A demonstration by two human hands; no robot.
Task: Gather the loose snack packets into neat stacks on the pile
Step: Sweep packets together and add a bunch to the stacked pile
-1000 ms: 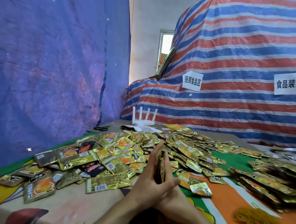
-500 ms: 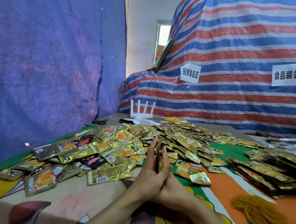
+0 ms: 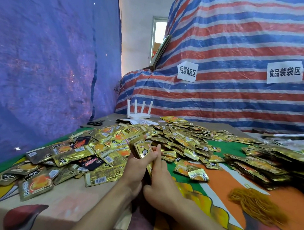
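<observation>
Here, low in the middle of the frame, the left hand (image 3: pixel 136 169) grips a bundle of packets (image 3: pixel 138 146) stood on edge, its fingers wrapped across the front face. The right hand (image 3: pixel 160 177) presses fairly straight fingers against the bundle's right side. Whether its thumb hooks underneath I cannot tell. The step in hand looks like squaring up a gathered bundle: the packets fan slightly toward the upper left, so their edges are not yet flush. The next move probably calls for tapping the lower edges against the table (image 3: pixel 71 198) until they line up. The bundle would then be carried right and laid flat on the stacks (image 3: pixel 260 164), which sit well apart from both hands at the right of the frame. A tangle of yellow bands (image 3: pixel 252 202) lies in front of those stacks. Loose packets (image 3: pixel 108 147) lie just behind and left of the hands and spread on toward the centre. Beyond them, scissors (image 3: pixel 95 123) and a white router (image 3: pixel 138 115) sit near the table's far edge.
</observation>
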